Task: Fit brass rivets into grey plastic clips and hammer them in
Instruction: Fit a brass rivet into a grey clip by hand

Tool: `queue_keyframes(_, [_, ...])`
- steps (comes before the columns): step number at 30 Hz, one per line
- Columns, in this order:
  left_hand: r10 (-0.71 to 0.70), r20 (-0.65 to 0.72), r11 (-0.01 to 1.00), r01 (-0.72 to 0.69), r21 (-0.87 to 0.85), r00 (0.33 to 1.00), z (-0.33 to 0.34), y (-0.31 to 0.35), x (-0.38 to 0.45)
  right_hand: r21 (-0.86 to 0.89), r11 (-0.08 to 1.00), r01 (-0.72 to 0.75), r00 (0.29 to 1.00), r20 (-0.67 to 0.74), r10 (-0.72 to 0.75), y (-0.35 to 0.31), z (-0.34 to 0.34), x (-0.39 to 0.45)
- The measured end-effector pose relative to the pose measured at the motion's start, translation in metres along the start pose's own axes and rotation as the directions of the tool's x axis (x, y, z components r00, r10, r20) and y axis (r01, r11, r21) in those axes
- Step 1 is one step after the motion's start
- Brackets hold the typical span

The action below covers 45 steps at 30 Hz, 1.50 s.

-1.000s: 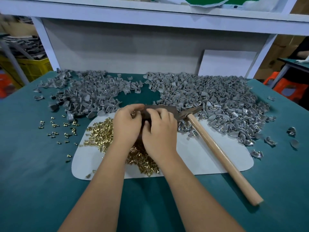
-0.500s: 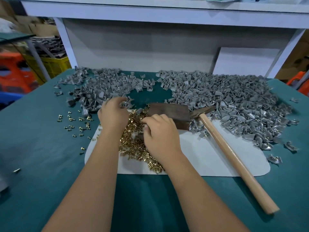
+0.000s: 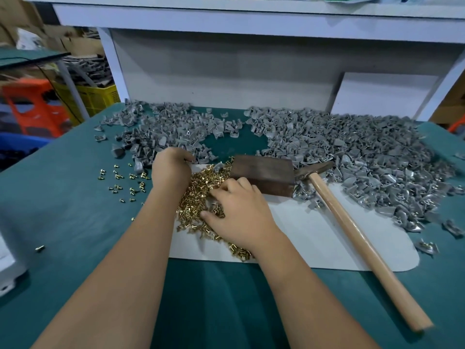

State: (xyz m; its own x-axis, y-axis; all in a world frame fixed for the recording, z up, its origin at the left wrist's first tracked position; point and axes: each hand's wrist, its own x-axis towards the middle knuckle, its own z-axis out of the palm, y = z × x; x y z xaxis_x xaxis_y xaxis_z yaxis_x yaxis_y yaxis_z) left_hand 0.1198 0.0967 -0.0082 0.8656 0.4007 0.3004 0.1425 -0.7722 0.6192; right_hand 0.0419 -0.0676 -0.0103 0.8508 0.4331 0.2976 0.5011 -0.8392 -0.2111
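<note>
Teal cloth covers the workbench [image 3: 63, 210], with a white backboard [image 3: 226, 76] at 12 o'clock and a white mat [image 3: 327, 238] lying in the middle. Since a second ago the hands have parted: then both were bunched together at the dark wooden block [image 3: 264, 177], which is now uncovered. The left hand [image 3: 171, 170] has gone out toward 11 o'clock, fingers curled down at the edge of the grey plastic clips [image 3: 171, 132]; whether it holds one I cannot tell. The right hand [image 3: 239, 212] rests on the brass rivets [image 3: 198, 187] heaped on the mat, fingers loosely bent, thumb out. The hammer [image 3: 352, 230] lies untouched at 3 o'clock, its head by the block.
</note>
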Motion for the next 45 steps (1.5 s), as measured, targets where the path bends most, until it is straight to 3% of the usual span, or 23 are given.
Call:
queue_keyframes(8, [0.03, 0.002, 0.993, -0.03, -0.11, 1.0, -0.007, -0.009, 0.0, 0.078, 0.993, 0.089, 0.996, -0.01, -0.088, -0.008, -0.002, 0.001])
queue_keyframes(11, [-0.028, 0.03, 0.993, 0.031, -0.116, 0.999, -0.008, -0.008, -0.002, 0.073, 0.991, 0.115, 0.993, 0.007, -0.116, -0.008, -0.001, 0.0])
queue_keyframes(14, [-0.052, -0.05, 0.97, 0.038, -0.24, 0.997, -0.011, -0.003, -0.004, 0.09, 0.986, 0.142, 0.99, -0.018, -0.141, -0.009, -0.002, -0.002])
queue_keyframes(17, [-0.041, -0.068, 0.905, 0.008, -0.426, 0.997, -0.015, 0.013, -0.01, 0.117, 0.982, 0.149, 0.983, -0.129, -0.133, -0.011, -0.005, -0.001])
queue_keyframes(20, [0.033, 0.013, 0.815, -0.019, -0.58, 0.999, -0.015, 0.037, -0.019, 0.19, 0.979, 0.079, 0.958, -0.284, -0.022, -0.009, -0.009, 0.001])
queue_keyframes(24, [0.186, 0.111, 0.748, -0.068, -0.66, 0.976, -0.002, 0.073, -0.035, 0.374, 0.927, -0.037, 0.839, -0.493, 0.232, 0.009, -0.014, -0.001])
queue_keyframes(26, [0.272, 0.149, 0.793, -0.133, -0.595, 0.951, 0.009, 0.086, -0.044, 0.477, 0.872, -0.109, 0.773, -0.511, 0.376, 0.024, -0.017, -0.002])
queue_keyframes(30, [0.504, 0.14, 0.818, -0.419, -0.394, 0.852, 0.03, 0.091, -0.058, 0.619, 0.748, -0.24, 0.613, -0.501, 0.611, 0.05, -0.021, -0.002])
queue_keyframes(33, [0.535, 0.091, 0.786, -0.454, -0.42, 0.84, 0.034, 0.086, -0.059, 0.695, 0.67, -0.26, 0.55, -0.464, 0.694, 0.06, -0.023, 0.0])
queue_keyframes(39, [0.475, 0.148, 0.758, -0.317, -0.57, 0.868, 0.035, 0.08, -0.059, 0.716, 0.626, -0.308, 0.518, -0.426, 0.742, 0.064, -0.022, 0.003])
queue_keyframes(45, [0.388, 0.138, 0.747, -0.223, -0.626, 0.911, 0.034, 0.07, -0.06, 0.633, 0.676, -0.376, 0.583, -0.405, 0.704, 0.059, -0.019, 0.002])
